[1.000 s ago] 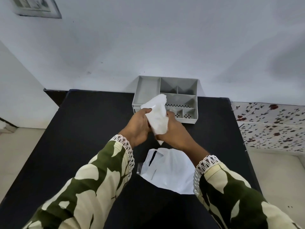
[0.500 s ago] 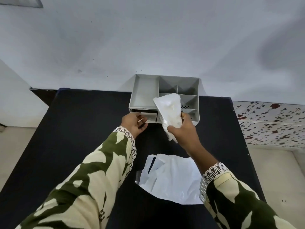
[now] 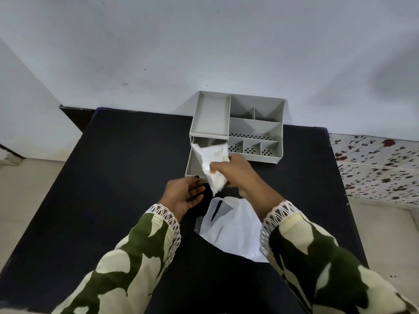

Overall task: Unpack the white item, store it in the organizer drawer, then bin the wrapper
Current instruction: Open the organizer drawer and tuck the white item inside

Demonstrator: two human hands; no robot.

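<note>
A grey organizer stands at the far edge of the black table. Its drawer is pulled out toward me on the left side. My right hand grips the white item, a soft white packet, and holds it over the open drawer. Just in front of the drawer is my left hand, fingers spread and close to its front edge, holding nothing. The white plastic wrapper lies flat on the table between my forearms.
The black table reaches left and right of the organizer. A pale wall rises directly behind it. A floral-patterned surface lies past the table's right edge, and beige floor shows on both sides.
The drawer has come out of the organizer toward me. My left hand drew back with it and let go. My right hand brought the white item down and left, over the drawer.
</note>
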